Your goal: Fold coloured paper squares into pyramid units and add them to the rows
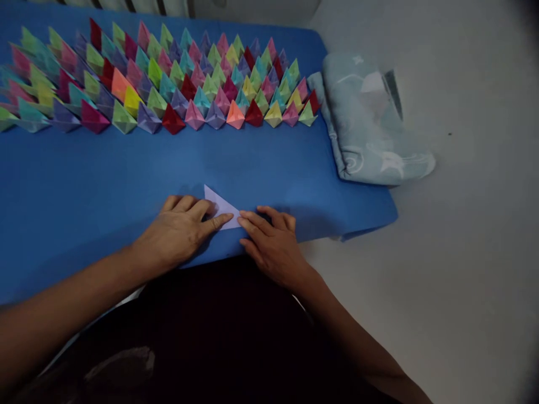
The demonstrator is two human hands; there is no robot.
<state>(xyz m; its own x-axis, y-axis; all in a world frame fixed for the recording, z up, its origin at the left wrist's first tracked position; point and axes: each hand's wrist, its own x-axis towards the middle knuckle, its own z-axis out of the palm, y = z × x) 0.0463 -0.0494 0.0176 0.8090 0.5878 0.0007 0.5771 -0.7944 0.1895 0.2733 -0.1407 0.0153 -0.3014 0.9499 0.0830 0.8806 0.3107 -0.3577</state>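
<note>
A lilac sheet of paper (222, 211), folded into a triangle, lies on the blue cloth-covered surface (168, 163) near its front edge. My left hand (181, 227) rests on the paper's left part, its thumb stretched across the lower middle and its other fingers curled at the left side. At the paper's right corner, the fingertips of my right hand (272, 238) press down, close to my left thumb. The fingers cover parts of the triangle's left side and right tip.
Many folded paper boats (194, 115) in mixed colours stand in rows across the back of the surface. A folded grey-blue patterned blanket (370, 129) sits at the right edge, with a pale wall or floor beyond.
</note>
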